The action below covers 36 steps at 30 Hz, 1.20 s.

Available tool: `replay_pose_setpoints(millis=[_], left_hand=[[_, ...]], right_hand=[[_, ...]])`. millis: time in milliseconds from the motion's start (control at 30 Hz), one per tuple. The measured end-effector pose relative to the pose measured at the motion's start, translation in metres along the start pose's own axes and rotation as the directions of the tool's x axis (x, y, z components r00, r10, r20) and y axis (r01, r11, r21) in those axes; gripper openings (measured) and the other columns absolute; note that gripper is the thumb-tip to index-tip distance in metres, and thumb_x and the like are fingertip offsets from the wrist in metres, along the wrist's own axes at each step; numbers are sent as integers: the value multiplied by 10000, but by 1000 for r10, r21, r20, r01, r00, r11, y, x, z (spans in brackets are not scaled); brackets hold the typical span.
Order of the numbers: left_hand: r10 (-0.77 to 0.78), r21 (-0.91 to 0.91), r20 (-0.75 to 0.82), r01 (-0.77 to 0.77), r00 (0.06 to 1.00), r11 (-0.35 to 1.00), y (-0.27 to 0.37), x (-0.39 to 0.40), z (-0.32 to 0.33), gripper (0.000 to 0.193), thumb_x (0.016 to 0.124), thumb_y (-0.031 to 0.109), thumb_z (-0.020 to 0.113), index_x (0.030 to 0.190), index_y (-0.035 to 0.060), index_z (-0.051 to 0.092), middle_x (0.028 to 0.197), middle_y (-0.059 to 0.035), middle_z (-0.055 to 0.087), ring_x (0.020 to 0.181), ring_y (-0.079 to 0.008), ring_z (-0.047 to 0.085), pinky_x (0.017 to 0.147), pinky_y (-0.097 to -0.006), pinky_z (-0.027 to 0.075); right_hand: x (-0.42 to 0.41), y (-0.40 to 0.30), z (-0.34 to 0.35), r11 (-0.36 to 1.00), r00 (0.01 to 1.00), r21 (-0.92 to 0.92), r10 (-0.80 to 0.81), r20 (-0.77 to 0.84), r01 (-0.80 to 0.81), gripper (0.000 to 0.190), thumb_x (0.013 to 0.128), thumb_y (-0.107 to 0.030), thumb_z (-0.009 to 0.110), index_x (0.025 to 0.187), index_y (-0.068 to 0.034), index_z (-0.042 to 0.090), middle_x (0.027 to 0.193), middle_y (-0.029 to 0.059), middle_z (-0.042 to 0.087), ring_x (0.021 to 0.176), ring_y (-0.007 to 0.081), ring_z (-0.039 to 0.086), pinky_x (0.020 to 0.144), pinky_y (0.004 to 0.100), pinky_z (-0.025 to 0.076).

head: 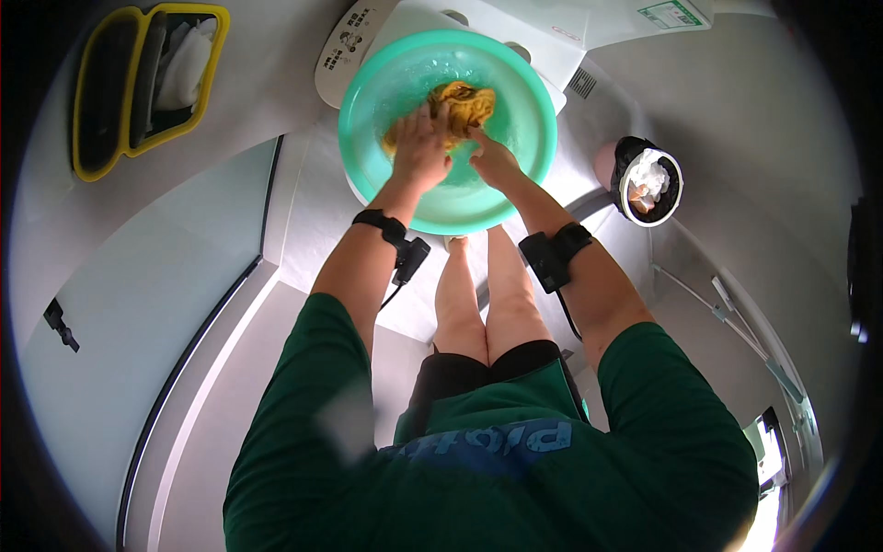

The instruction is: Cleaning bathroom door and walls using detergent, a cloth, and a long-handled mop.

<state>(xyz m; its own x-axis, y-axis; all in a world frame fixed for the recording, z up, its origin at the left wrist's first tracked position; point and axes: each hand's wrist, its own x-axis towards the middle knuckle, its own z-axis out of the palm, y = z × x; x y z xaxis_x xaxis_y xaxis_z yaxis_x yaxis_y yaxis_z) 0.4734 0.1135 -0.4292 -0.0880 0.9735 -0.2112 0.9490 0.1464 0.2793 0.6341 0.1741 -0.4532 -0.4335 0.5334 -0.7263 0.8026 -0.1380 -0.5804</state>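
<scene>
A wet yellow-brown cloth [469, 107] lies bunched in a turquoise plastic basin [534, 83] that holds water. My left hand [421, 152] rests on the cloth's left part, back of the hand up and fingers stretched forward. Whether those fingers grip the fabric is hidden. At the cloth's lower right edge, my right hand [495, 162] is half curled, with thumb and forefinger at the fabric. Part of the cloth shows to the left of my left hand, near the water.
The basin sits over a white toilet [428, 14]. To the right stands a lined waste bin [672, 214] with crumpled paper inside. A yellow-rimmed wall box [219, 62] hangs open at upper left, above a frosted glass door [172, 228]. My legs [459, 303] are below the basin.
</scene>
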Motion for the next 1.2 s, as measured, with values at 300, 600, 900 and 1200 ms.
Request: replay_pose_setpoints(millis=[300, 600, 900, 1200], left_hand=[[-46, 54, 221, 35, 974, 998, 8, 1, -20, 207, 834, 106, 569, 1018, 164, 641, 917, -12, 626, 986, -223, 593, 1004, -511, 347], [138, -389, -308, -257, 941, 885, 68, -44, -91, 164, 654, 43, 659, 792, 126, 629, 865, -21, 594, 919, -256, 562, 836, -387, 455], [-362, -695, 564, 190, 742, -694, 43, -78, -87, 369, 639, -87, 612, 988, 34, 613, 1005, -13, 586, 973, -160, 558, 867, -300, 465], [-76, -392, -225, -19, 971, 920, 77, -72, -114, 630, 700, -33, 633, 1289, 154, 513, 1239, -167, 468, 1073, -327, 522, 826, -379, 528]], right_hand=[[-16, -44, -17, 587, 907, 786, 413, -85, -194, 811, 834, -396, 658, 1486, -176, 230, 1368, 146, 484, 1194, 327, 533, 827, 549, 506], [-7, -25, -11, -82, 886, 884, -103, 452, -461, 664, 885, -471, 633, 1377, -107, 375, 1191, 157, 587, 1039, 265, 608, 865, 414, 529], [-56, -72, -1, -330, 957, 899, -70, 282, -289, 364, 847, -106, 620, 1183, -88, 481, 1031, 142, 574, 994, 322, 606, 874, 490, 538], [-51, -78, -4, -350, 894, 883, 205, 399, -313, 231, 899, -120, 598, 1105, -34, 537, 989, 130, 587, 934, 296, 613, 864, 456, 544]])
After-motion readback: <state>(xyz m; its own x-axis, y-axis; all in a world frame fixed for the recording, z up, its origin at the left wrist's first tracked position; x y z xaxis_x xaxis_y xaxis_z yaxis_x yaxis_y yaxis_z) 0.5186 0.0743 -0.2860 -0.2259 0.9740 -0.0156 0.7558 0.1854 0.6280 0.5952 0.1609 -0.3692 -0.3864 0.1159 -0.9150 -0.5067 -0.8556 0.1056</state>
